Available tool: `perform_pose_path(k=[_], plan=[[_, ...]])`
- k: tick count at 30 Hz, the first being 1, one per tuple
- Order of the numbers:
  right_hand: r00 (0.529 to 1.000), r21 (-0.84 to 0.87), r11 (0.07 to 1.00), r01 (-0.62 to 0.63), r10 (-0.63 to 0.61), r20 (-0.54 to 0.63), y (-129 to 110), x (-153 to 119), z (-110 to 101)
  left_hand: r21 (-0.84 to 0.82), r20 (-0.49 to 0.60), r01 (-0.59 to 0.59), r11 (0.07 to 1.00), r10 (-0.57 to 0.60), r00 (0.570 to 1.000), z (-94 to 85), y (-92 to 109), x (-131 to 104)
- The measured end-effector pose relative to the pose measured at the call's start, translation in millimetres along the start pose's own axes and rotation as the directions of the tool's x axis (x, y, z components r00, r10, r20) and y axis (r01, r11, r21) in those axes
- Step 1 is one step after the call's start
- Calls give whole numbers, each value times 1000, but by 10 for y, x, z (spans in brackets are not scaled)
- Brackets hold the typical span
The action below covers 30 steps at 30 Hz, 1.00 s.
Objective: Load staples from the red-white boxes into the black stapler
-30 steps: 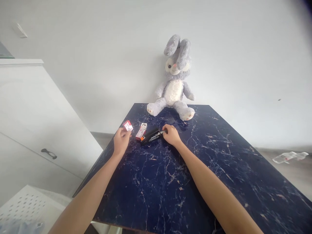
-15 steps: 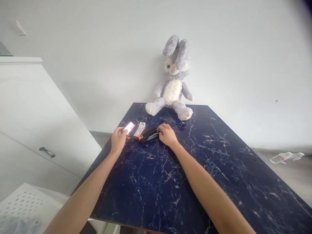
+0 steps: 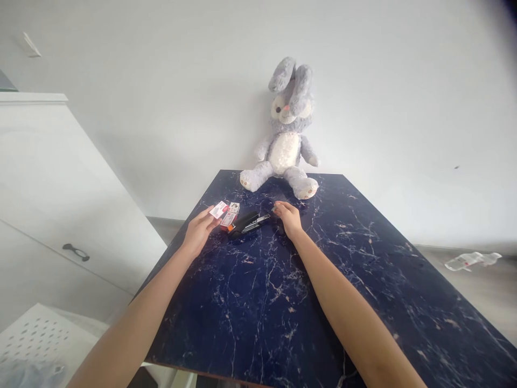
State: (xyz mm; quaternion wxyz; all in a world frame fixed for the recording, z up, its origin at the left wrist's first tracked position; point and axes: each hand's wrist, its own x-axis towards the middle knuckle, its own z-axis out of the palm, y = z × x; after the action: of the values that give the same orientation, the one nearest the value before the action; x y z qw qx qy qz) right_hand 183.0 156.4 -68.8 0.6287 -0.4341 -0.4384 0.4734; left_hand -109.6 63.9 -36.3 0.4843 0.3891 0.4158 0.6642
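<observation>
A small white and red box (image 3: 219, 209) is between the fingers of my left hand (image 3: 198, 230), over the left part of the dark blue marbled table. Beside it lie other small red and white boxes (image 3: 230, 217). A black stapler (image 3: 244, 224) rests just right of these, its jaw open and its metal rail pointing right. My right hand (image 3: 287, 216) is just past the rail's end, fingers pinched on something small and greyish that I cannot make out.
A grey plush rabbit (image 3: 286, 153) sits at the table's (image 3: 363, 280) back edge against the wall. White cabinet (image 3: 72, 199) at left, perforated white surface (image 3: 38, 337) at lower left. A clear plastic bottle (image 3: 472, 261) lies beyond the table's right side.
My right hand has moved right, off the stapler's rail, which now shows fully. My left hand has turned its box and shifted it right, close against the other boxes.
</observation>
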Motion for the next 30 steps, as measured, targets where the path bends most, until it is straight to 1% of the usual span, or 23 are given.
perform_pose_path(k=[2, 3, 6, 8, 9, 10, 12, 15, 18, 22, 24, 26, 30], plan=[[999, 96, 995, -34, 32, 20, -1, -7, 3, 40, -1, 9, 999, -9, 1000, 5, -6, -11], [999, 109, 993, -41, 40, 17, -7, -13, 6, 66, -9, 14, 998, -14, 1000, 5, -4, -15], [998, 26, 999, -41, 42, -36, -87, -35, 48, 125, -49, 13, 992, -7, 999, 7, 32, -21], [998, -38, 999, -21, 19, -56, -219, -68, 131, 142, -67, 3, 990, 7, 998, 17, 75, -32], [999, -50, 999, -3, 1, -47, -306, -96, 193, 148, -69, -3, 989, 13, 998, 27, 96, -40], [1000, -43, 999, 21, -21, -16, -400, -132, 268, 154, -68, -9, 988, 20, 998, 38, 115, -51], [995, -13, 998, 63, -62, 83, -579, -233, 441, 173, -52, -24, 985, 33, 998, 65, 136, -75], [968, -23, 994, 110, -102, 229, -729, -422, 690, 196, -1, -43, 980, 44, 999, 109, 121, -117], [944, -104, 978, 184, -146, 295, -724, -591, 829, 165, 48, -42, 985, 34, 998, 151, 82, -160], [923, -273, 899, 341, -266, 278, -651, -732, 857, 73, 92, 18, 997, -24, 996, 175, 46, -202], [920, -325, 870, 372, -297, 257, -619, -769, 863, 58, 129, 63, 996, -70, 989, 166, 38, -208], [930, -313, 885, 345, -276, 244, -583, -790, 888, 32, 162, 92, 995, -96, 982, 151, 35, -208], [960, -143, 976, 164, -125, 250, -529, -819, 961, -36, 198, 124, 992, -115, 973, 137, 42, -214]])
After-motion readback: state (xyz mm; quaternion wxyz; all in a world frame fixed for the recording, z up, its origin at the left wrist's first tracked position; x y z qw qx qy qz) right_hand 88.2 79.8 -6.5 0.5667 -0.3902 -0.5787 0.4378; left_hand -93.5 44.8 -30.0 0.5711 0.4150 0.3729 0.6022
